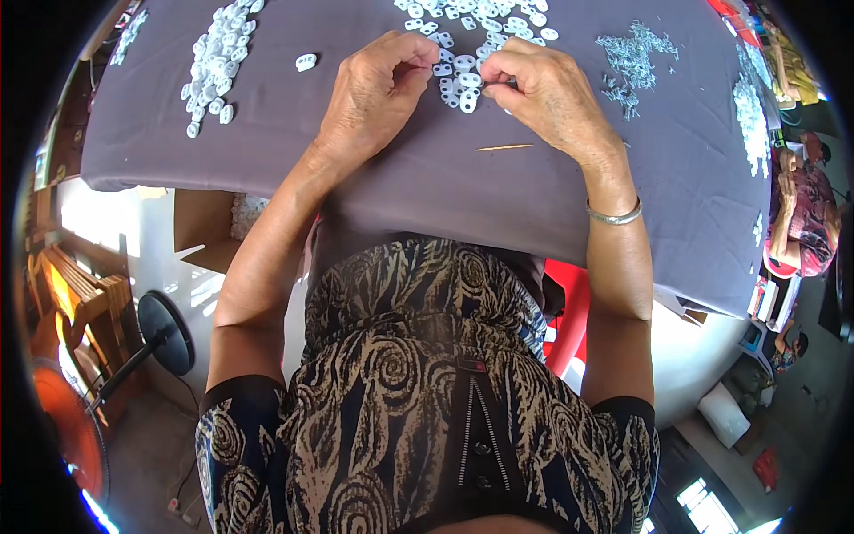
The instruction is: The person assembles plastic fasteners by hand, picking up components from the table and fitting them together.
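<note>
My left hand (381, 87) is raised over the dark table cloth, thumb and forefinger pinched together at the left edge of a group of small white two-hole plastic pieces (468, 100). What the pinch holds, if anything, is too small to make out. On the other side of those pieces, my right hand (550, 96) has its thumb and forefinger curled close to them; any object in these fingers is hidden. A larger heap of the same white pieces (480, 11) spreads beyond both hands. Below the right hand lies a thin wooden toothpick (503, 147).
Small metal pins or screws (637, 55) lie heaped to the right. White pieces (218, 55) form a pile at left, with a single piece (306, 62) nearer my left hand. A cardboard box (201, 219) stands below the table's edge. Another person (808, 209) sits far right.
</note>
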Available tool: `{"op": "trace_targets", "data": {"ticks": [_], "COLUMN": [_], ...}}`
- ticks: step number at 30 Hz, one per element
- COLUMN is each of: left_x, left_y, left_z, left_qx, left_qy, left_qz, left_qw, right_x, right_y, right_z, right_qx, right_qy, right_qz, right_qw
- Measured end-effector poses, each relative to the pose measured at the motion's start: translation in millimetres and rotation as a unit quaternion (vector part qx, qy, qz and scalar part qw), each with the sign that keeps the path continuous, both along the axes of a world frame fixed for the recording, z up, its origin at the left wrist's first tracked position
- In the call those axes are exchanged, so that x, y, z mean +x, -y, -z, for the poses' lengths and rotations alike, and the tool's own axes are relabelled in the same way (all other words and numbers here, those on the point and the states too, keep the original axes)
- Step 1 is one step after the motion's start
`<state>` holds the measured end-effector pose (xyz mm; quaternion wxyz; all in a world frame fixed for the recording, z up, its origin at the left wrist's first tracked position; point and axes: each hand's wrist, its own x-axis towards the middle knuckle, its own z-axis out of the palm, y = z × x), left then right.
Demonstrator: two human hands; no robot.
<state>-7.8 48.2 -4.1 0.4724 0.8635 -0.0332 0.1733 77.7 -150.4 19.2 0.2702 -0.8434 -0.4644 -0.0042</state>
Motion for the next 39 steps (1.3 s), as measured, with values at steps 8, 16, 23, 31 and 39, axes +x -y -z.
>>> {"op": "trace_targets", "data": {"ticks": [8,16,23,31,39], "left_x": [1.8,0.4,-2.4,-8.0,-8.4], "left_y": [3.9,8.8,9.3,26.0,20.4], "left_z": [2.4,2.4,1.8,-4.7,-12.8], "left_qx": [-0.025,-0.039,-0.019,-0.188,-0.126], "left_qy": [0.052,0.037,0.004,0.010,-0.015], "left_qz": [0.002,0.008,0.005,0.029,0.059], "left_qw": [0.998,0.999,1.000,0.982,0.990], "right_x": [0.7,-1.5,-5.1,-17.8,-13.0], "right_y": [-5.5,-15.2,-13.6,-17.4,-14.0], "right_z": [7.4,17.3,10.2,-4.1,-8.6], "right_qx": [0.037,0.068,0.118,0.186,0.187], "right_qy": [-0.030,-0.034,-0.116,-0.304,-0.199], "right_qz": [0.019,0.036,0.055,0.076,0.010], "right_qw": [0.999,0.996,0.985,0.931,0.962]}}
